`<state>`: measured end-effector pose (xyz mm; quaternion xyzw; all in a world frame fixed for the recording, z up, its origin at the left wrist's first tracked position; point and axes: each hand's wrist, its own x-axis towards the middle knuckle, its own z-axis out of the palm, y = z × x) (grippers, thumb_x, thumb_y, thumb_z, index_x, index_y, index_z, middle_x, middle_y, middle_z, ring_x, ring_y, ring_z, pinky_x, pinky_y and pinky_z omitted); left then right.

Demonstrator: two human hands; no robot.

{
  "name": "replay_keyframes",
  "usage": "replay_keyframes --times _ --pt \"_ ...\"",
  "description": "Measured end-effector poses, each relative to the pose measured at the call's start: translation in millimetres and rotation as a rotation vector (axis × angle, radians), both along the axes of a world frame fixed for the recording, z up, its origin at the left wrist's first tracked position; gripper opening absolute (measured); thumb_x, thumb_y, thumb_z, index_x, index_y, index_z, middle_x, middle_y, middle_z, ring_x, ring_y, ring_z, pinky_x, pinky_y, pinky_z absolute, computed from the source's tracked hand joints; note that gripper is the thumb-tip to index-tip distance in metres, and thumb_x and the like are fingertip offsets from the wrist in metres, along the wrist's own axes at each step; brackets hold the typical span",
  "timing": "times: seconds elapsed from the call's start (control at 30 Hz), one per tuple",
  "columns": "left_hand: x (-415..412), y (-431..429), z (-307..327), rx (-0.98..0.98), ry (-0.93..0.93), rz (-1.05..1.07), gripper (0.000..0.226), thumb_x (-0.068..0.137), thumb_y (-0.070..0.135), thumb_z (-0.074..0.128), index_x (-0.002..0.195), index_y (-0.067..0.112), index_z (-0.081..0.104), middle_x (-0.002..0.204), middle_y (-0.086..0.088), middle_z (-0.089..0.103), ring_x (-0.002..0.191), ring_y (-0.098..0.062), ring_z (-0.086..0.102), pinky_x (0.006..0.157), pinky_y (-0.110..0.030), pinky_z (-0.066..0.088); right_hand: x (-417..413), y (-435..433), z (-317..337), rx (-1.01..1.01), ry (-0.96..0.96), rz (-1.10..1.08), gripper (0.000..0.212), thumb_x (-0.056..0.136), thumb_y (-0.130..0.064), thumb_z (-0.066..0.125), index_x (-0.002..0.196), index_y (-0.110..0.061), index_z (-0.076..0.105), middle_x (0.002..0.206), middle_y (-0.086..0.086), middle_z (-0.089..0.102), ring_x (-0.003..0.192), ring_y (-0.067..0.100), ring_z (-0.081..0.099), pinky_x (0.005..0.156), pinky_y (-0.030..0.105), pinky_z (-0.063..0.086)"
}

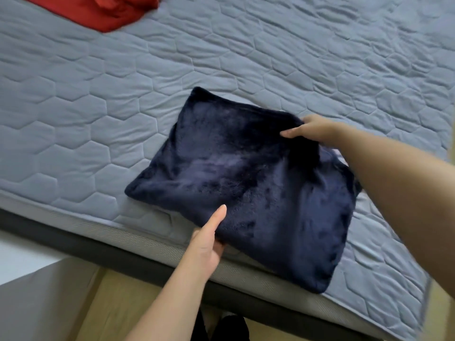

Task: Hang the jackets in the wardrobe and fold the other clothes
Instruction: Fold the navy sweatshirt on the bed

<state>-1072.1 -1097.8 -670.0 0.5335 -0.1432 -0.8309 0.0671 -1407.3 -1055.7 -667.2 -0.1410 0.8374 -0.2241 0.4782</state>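
A dark navy fleece garment (236, 183), folded into a rough rectangle, lies on the grey quilted mattress (98, 107) near its front edge. My left hand (209, 239) grips the garment's near left edge, thumb on top and fingers tucked underneath. My right hand (312, 129) pinches the far right corner, thumb lying along the top of the fabric. A red garment (103, 11) lies crumpled at the top left of the bed, partly out of view.
The bed's dark frame (110, 249) runs diagonally below the mattress edge. Light wooden floor (118, 311) and a pale grey surface (41, 299) show at the bottom left. The quilted mattress stretches wide behind and to the left of the navy garment.
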Motion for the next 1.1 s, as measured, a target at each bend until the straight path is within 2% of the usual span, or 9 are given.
replay_keyframes --times 0.13,0.27,0.37,0.43,0.67,0.77,0.9,1.03,1.1 --pt "-54.8 -77.9 81.5 -0.197 0.028 -0.095 0.059 0.065 0.03 0.078 0.117 0.006 0.064 0.108 -0.009 0.072 0.098 -0.019 0.069 0.079 -0.03 0.055 -26.5 13.4 92.6 -0.204 -0.097 -0.233 0.034 0.08 -0.013 0.073 0.112 -0.003 0.065 0.088 0.004 0.075 0.077 0.015 0.071 0.07 0.026 0.057" --pt "-125.8 -143.8 173.5 -0.504 0.094 -0.25 0.05 0.08 0.041 0.071 0.116 0.008 0.064 0.109 -0.008 0.071 0.095 -0.017 0.07 0.077 -0.029 0.056 -52.8 34.4 191.4 -0.379 -0.068 -0.295 0.019 0.086 -0.013 0.066 0.105 -0.014 0.066 0.083 -0.007 0.073 0.076 0.006 0.068 0.068 0.021 0.05" --pt "-158.1 -168.1 229.4 -0.702 0.094 -0.345 0.072 0.062 0.058 0.079 0.117 0.013 0.063 0.113 -0.002 0.07 0.098 -0.014 0.069 0.09 -0.032 0.052 -51.3 52.6 239.4 -0.428 -0.095 -0.304 0.019 0.09 -0.027 0.061 0.107 -0.019 0.065 0.091 -0.007 0.073 0.08 0.006 0.068 0.065 0.02 0.051" --pt "-164.9 -171.7 245.2 -0.771 0.079 -0.412 0.094 0.047 0.067 0.079 0.124 0.017 0.06 0.118 0.002 0.068 0.106 -0.013 0.065 0.098 -0.033 0.048 -41.4 66.9 246.5 -0.431 -0.126 -0.341 0.032 0.089 -0.037 0.06 0.116 -0.02 0.063 0.106 -0.004 0.072 0.092 0.01 0.067 0.077 0.026 0.051" --pt "-94.2 -115.7 126.3 -0.68 -0.117 -0.716 0.076 0.052 0.059 0.082 0.115 0.018 0.066 0.11 0.0 0.071 0.098 -0.012 0.067 0.094 -0.031 0.049 61.2 154.6 118.8 -0.181 -0.161 -0.425 0.026 0.085 -0.023 0.068 0.11 -0.015 0.066 0.112 0.004 0.07 0.109 0.021 0.062 0.105 0.039 0.041" --pt "-34.3 -72.0 41.0 -0.624 -0.368 -0.873 0.051 0.076 0.04 0.076 0.116 0.009 0.066 0.109 -0.01 0.069 0.095 -0.018 0.065 0.082 -0.03 0.05 133.9 201.2 39.8 -0.03 -0.215 -0.369 0.024 0.083 -0.006 0.068 0.106 -0.004 0.067 0.1 0.014 0.07 0.089 0.023 0.063 0.084 0.036 0.048" --pt "1.4 -48.7 -17.9 -0.617 -0.472 -0.884 0.04 0.081 0.029 0.074 0.114 0.008 0.065 0.106 -0.011 0.069 0.089 -0.018 0.063 0.075 -0.029 0.046 188.5 221.4 -19.1 0.02 -0.312 -0.332 0.025 0.082 -0.014 0.071 0.102 -0.024 0.061 0.094 -0.003 0.069 0.084 0.014 0.063 0.068 0.023 0.047" --pt "-12.5 -70.7 -14.9 -0.589 -0.3 -0.957 0.057 0.073 0.03 0.079 0.124 0.014 0.057 0.117 -0.006 0.067 0.104 -0.019 0.063 0.092 -0.034 0.05 167.3 202.7 -25.2 -0.075 -0.505 -0.461 0.05 0.075 -0.046 0.072 0.121 -0.032 0.057 0.115 -0.012 0.068 0.109 0.009 0.062 0.099 0.03 0.043" --pt "-27.9 -83.0 -4.5 -0.603 -0.213 -0.927 0.084 0.055 0.052 0.084 0.126 0.018 0.052 0.116 0.001 0.065 0.104 -0.015 0.064 0.092 -0.033 0.05 146.6 189.8 -23.3 -0.131 -0.487 -0.638 0.055 0.073 -0.048 0.071 0.121 -0.023 0.061 0.111 -0.005 0.071 0.106 0.015 0.065 0.097 0.033 0.046"
